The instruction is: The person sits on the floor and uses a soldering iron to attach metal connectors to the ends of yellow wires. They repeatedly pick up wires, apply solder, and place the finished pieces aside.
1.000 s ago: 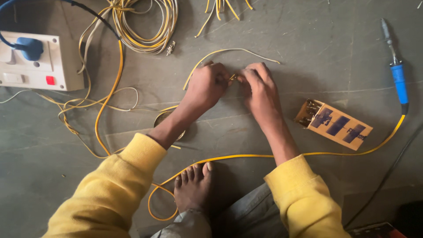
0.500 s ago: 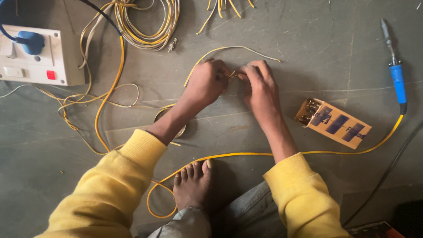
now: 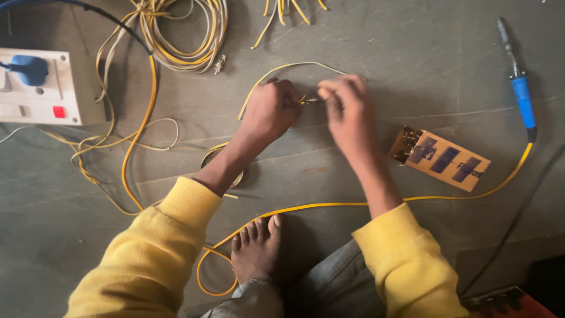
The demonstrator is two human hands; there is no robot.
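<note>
My left hand [image 3: 272, 111] and my right hand [image 3: 348, 112] meet low over the grey floor, both in yellow sleeves. Each pinches an end of a thin yellow wire [image 3: 276, 72] whose bare strands [image 3: 310, 100] show between the fingertips. The wire arcs up and away behind my hands. A small brown circuit board [image 3: 444, 159] with dark patches lies just to the right of my right hand.
A blue-handled soldering iron [image 3: 520, 94] lies at the far right, its yellow cord [image 3: 353, 205] running across to my bare foot [image 3: 256, 247]. A white socket box [image 3: 41, 87] with a blue plug sits at left. Coiled yellow wires [image 3: 182, 35] lie at the top. A round ring [image 3: 226, 168] lies under my left forearm.
My hands have stayed together on the wire ends with small finger movements. The view has shifted slightly; nothing else has moved.
</note>
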